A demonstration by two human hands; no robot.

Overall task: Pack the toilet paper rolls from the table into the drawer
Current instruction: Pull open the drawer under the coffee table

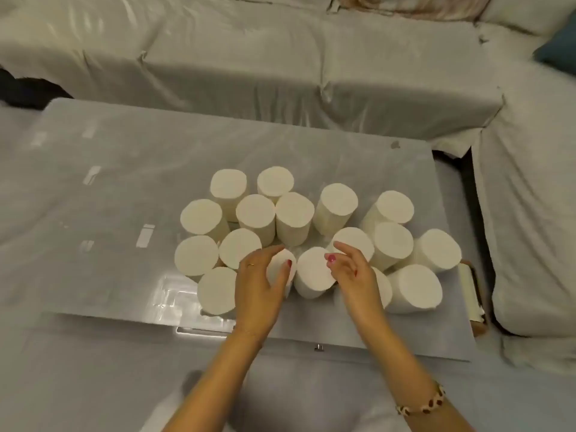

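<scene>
Left hand (260, 285) fingers curled round front roll (278, 269); right hand (352, 269) loosely spread, touching neighbouring roll (313, 275).

A long sofa (249, 73) covered with a pale wrinkled sheet stands at the far side. A dark teal cushion (558, 49) lies at its right end. A beaded bracelet (420, 403) is on one wrist.
</scene>
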